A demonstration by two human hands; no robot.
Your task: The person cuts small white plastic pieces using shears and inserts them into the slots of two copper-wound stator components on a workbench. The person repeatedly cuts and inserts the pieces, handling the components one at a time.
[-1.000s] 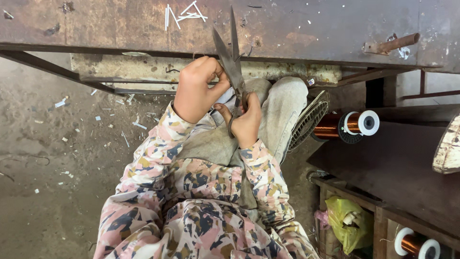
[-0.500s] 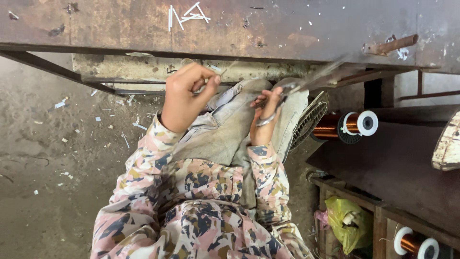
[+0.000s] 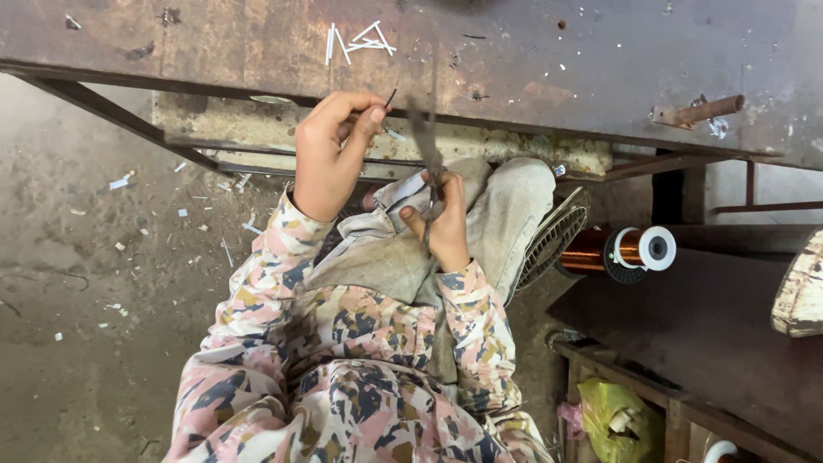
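The person sits at a worn metal workbench (image 3: 600, 60), forearms in floral sleeves, hands raised just below the bench's near edge.

Left hand (image 3: 330, 154): closed in a pinch, thumb and forefinger gripping a thin dark strip (image 3: 391, 97) that points up and to the right, towards the bench top. The strip is small; its material cannot be determined.

Right hand (image 3: 446, 225): closed around the handles of a pair of scissors (image 3: 426, 146). The blades point away, up over the bench edge, and are motion-blurred; whether they are parted or together cannot be determined. The blade tips stand just right of the strip.

Progress, as judged: several short white cut pieces (image 3: 360, 39) lie on the far part of the bench, and similar scraps (image 3: 184, 210) litter the floor at left, which suggests that some cutting is complete. The strip remains in hand, uncut at this position.

At right, a spool of copper wire (image 3: 621, 250) lies on a lower shelf beside a fan guard (image 3: 555, 238).
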